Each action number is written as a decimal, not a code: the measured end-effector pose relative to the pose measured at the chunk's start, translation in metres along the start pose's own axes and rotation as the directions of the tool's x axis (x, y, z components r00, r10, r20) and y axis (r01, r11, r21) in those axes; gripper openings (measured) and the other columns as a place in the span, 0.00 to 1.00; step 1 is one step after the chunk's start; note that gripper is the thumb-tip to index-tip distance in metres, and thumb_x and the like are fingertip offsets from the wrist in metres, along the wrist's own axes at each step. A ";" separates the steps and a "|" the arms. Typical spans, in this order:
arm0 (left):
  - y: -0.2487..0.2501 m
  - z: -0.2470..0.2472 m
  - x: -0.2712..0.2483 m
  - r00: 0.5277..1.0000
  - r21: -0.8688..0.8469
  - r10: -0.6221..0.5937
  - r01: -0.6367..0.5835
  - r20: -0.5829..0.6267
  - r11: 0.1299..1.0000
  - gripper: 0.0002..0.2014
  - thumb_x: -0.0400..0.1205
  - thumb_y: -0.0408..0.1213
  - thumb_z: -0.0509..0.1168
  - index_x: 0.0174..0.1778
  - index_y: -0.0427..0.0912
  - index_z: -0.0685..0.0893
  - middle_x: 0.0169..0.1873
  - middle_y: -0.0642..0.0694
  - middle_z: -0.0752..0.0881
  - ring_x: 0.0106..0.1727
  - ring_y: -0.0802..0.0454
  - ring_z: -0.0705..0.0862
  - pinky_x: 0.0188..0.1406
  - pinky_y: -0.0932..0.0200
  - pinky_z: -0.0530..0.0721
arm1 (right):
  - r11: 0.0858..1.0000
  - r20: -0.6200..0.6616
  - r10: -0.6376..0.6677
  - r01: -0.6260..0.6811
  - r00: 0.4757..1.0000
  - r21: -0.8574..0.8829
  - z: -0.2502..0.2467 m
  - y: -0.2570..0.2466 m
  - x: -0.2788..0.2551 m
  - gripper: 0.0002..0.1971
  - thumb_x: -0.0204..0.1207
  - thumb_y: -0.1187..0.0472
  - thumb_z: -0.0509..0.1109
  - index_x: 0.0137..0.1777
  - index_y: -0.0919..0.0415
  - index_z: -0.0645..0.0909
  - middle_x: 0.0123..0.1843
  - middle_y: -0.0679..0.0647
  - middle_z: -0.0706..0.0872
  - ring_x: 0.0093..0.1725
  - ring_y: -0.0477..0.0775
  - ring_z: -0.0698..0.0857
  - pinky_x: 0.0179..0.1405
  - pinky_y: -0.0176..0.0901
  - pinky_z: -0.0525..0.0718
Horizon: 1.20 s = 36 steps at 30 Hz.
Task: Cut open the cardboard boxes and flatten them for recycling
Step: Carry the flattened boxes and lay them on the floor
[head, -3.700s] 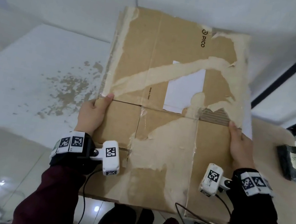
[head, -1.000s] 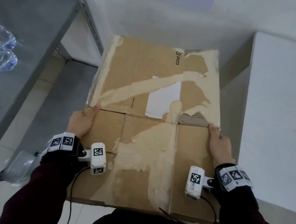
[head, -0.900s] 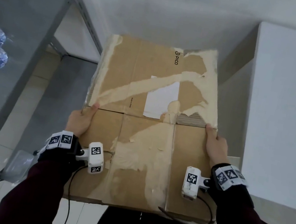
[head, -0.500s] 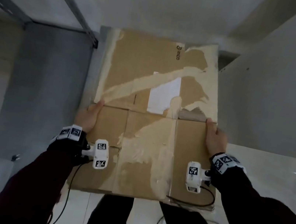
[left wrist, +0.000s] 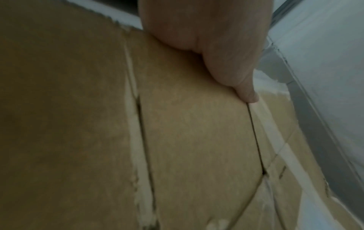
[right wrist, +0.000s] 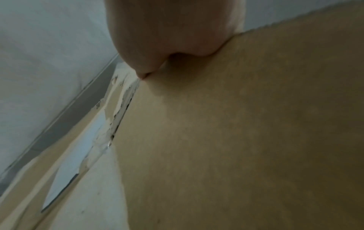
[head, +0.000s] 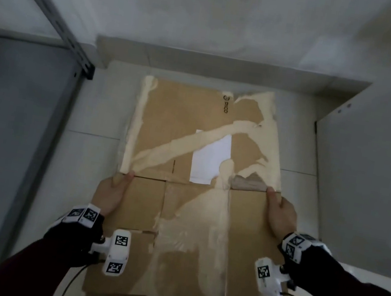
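A flattened brown cardboard box (head: 192,132), with torn pale tape scars and a white label (head: 208,162), is held flat and low over the tiled floor. My left hand (head: 112,191) grips its left edge, thumb on top at the flap seam. My right hand (head: 279,216) grips the right edge the same way. In the left wrist view the thumb (left wrist: 226,54) presses on the cardboard (left wrist: 187,132). The right wrist view shows the thumb (right wrist: 163,38) on the cardboard (right wrist: 246,140). The fingers under the box are hidden.
The box hangs over a narrow strip of floor (head: 97,117) in a corner. A grey metal shelf upright (head: 45,4) and dark panel (head: 0,129) stand at the left. A white cabinet side (head: 371,163) stands at the right, a white wall (head: 222,19) behind.
I have turned with the box from the table to the corner between shelf and cabinet, then lowered it toward the floor. Both hands keep the same grip on its edges.
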<state>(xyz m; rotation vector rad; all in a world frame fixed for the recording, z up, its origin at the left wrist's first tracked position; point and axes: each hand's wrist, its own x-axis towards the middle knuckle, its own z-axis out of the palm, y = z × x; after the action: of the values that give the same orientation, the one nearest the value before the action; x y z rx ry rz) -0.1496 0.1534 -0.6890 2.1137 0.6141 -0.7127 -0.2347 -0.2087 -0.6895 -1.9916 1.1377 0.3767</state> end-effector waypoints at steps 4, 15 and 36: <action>-0.004 0.019 0.056 0.996 -0.017 0.067 -0.068 -0.056 0.998 0.34 0.81 0.62 0.58 0.59 0.29 0.83 0.55 0.28 0.85 0.55 0.35 0.83 0.57 0.47 0.78 | 0.997 -0.052 -0.082 0.082 0.995 0.001 0.031 -0.004 0.050 0.35 0.80 0.37 0.53 0.68 0.68 0.77 0.66 0.70 0.80 0.66 0.69 0.78 0.67 0.55 0.73; 0.001 0.021 0.091 0.958 0.217 0.212 -0.169 -0.195 0.961 0.43 0.79 0.68 0.55 0.79 0.37 0.65 0.73 0.30 0.73 0.71 0.32 0.73 0.70 0.46 0.71 | 0.932 -0.085 -0.354 0.359 0.931 0.047 0.041 0.003 0.070 0.38 0.77 0.42 0.65 0.79 0.63 0.56 0.71 0.67 0.74 0.70 0.68 0.74 0.68 0.55 0.70; -0.120 0.035 -0.005 0.757 0.541 0.603 -0.627 0.252 0.561 0.58 0.62 0.54 0.80 0.82 0.66 0.47 0.81 0.44 0.30 0.78 0.30 0.56 0.72 0.34 0.68 | -0.089 0.568 -0.704 0.740 0.426 -0.667 0.051 0.104 -0.018 0.38 0.68 0.33 0.56 0.76 0.51 0.64 0.77 0.64 0.69 0.77 0.67 0.62 0.60 0.78 0.74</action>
<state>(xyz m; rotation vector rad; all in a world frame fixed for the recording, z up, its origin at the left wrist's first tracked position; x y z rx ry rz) -0.2392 0.1907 -0.7680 2.6453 -0.4840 -0.5632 -0.3236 -0.1889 -0.7626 -3.1359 -0.6482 0.4190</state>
